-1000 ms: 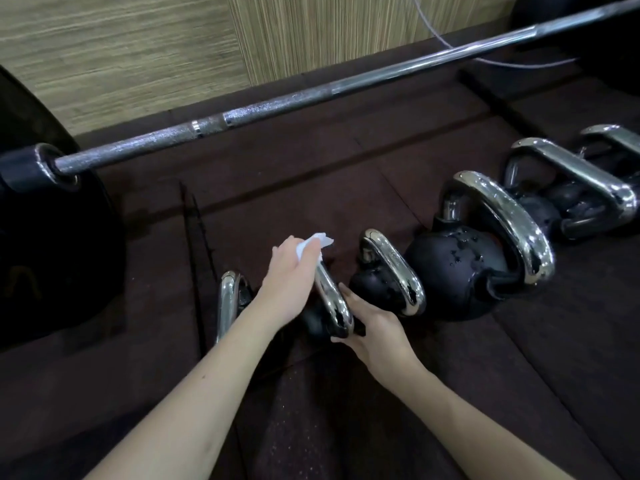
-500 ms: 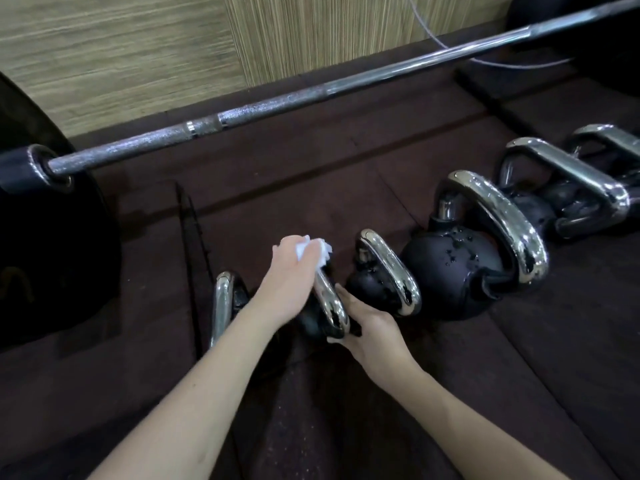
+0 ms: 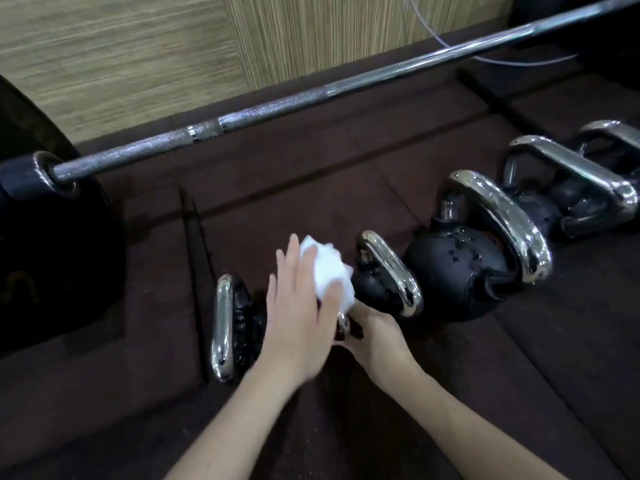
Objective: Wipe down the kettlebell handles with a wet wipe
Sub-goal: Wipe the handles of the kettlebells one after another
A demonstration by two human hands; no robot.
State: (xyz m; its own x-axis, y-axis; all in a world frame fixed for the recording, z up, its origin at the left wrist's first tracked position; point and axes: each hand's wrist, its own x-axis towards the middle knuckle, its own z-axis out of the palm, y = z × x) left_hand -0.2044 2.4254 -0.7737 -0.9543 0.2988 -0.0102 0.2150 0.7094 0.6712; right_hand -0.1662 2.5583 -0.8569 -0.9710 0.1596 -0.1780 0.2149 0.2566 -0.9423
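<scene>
Several black kettlebells with chrome handles lie in a row on the dark floor mat. My left hand (image 3: 298, 313) pinches a bunched white wet wipe (image 3: 329, 271) between thumb and fingers and presses it over the handle of the second kettlebell (image 3: 343, 325), which it mostly hides. My right hand (image 3: 375, 339) grips the near side of that same kettlebell. The first kettlebell's handle (image 3: 221, 323) lies just left of my left hand. To the right are the third handle (image 3: 391, 268) and a larger wet kettlebell (image 3: 450, 268).
A barbell (image 3: 277, 105) crosses the mat behind the row, with a big black plate (image 3: 52, 265) at the left. Two more kettlebells (image 3: 581, 174) sit at the far right. A wood-look wall (image 3: 138, 57) and a thin cable (image 3: 485, 58) lie behind.
My left hand has turned and slid along the second handle toward me, with the wipe now bunched on top. My right hand has kept its hold on the kettlebell.
</scene>
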